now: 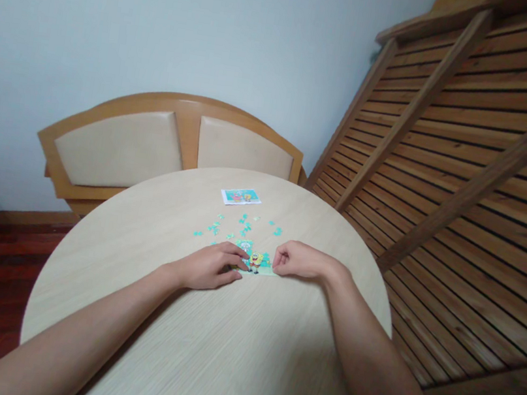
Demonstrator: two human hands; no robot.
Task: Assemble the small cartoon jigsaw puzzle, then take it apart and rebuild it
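Forearms (101, 322) inward, left hand (214, 265) spread, right hand (298, 259) curled

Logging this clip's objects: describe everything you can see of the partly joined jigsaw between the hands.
The partly joined jigsaw lies flat on the pale round table, apparently card. It shows a yellow cartoon figure against teal, with a pale greenish near edge and an uneven far outline. The left hand partly covers its left side; the right hand is at its right end, contact unclear.
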